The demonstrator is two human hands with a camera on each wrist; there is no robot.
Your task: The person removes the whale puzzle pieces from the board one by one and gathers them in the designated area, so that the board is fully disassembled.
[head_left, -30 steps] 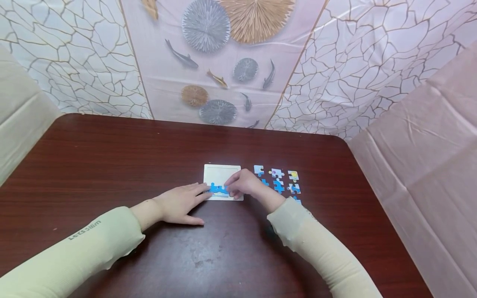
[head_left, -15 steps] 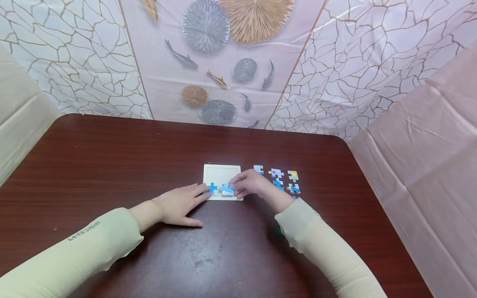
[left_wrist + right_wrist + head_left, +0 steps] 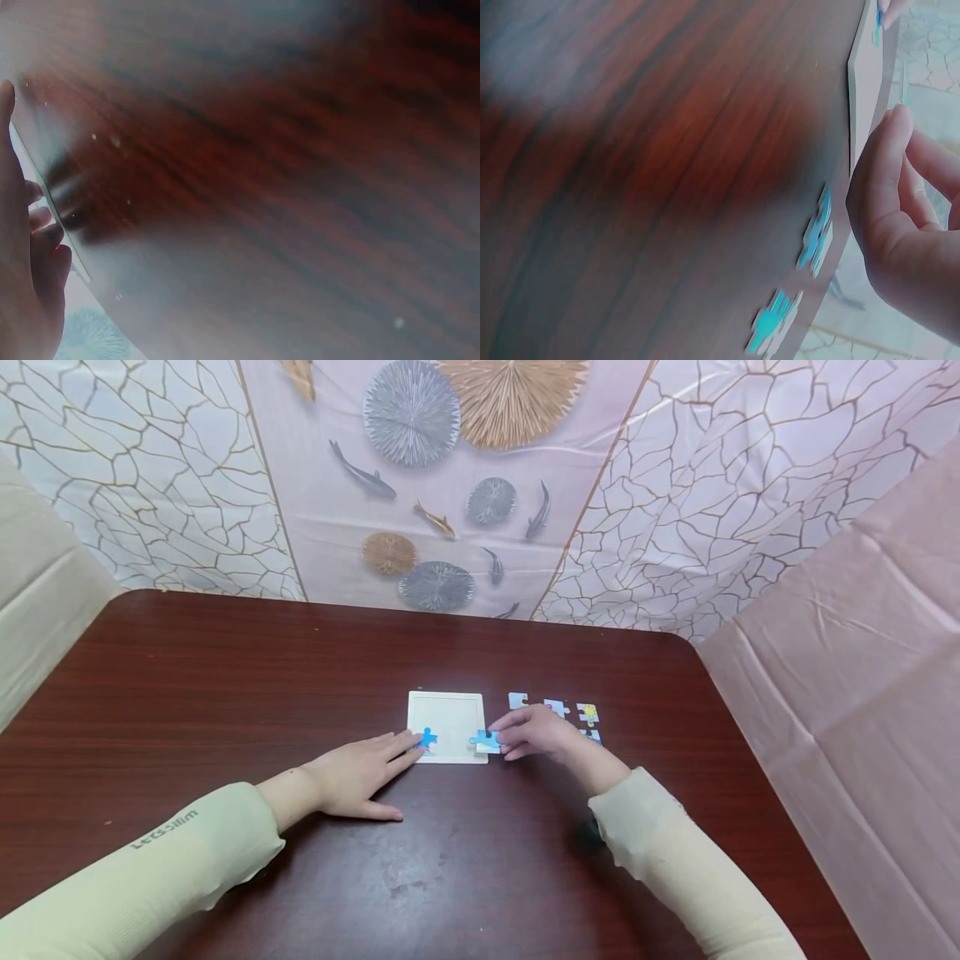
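My right hand (image 3: 546, 735) pinches a blue and white jigsaw piece (image 3: 486, 741) above the right edge of a white puzzle tray (image 3: 453, 714). In the right wrist view, the right hand (image 3: 907, 217) has thumb and fingertips together, and the piece (image 3: 905, 86) shows only as a thin edge. My left hand (image 3: 363, 777) lies flat, its straight fingertips on the tray's left rim. Beside those fingertips, another blue jigsaw piece (image 3: 428, 738) sits inside the tray at lower left. The left wrist view catches only part of the left hand (image 3: 30, 277) at its edge.
Several loose jigsaw pieces (image 3: 588, 713) lie in rows right of the tray, some hidden behind the right hand. The dark wooden table (image 3: 225, 693) runs back to a patterned cloth (image 3: 442, 527). More cloth (image 3: 847, 635) hangs on the right.
My right hand has lifted the jigsaw piece from the tray's lower middle and carried it right, to the tray's right edge. The left hand has stayed nearly still.
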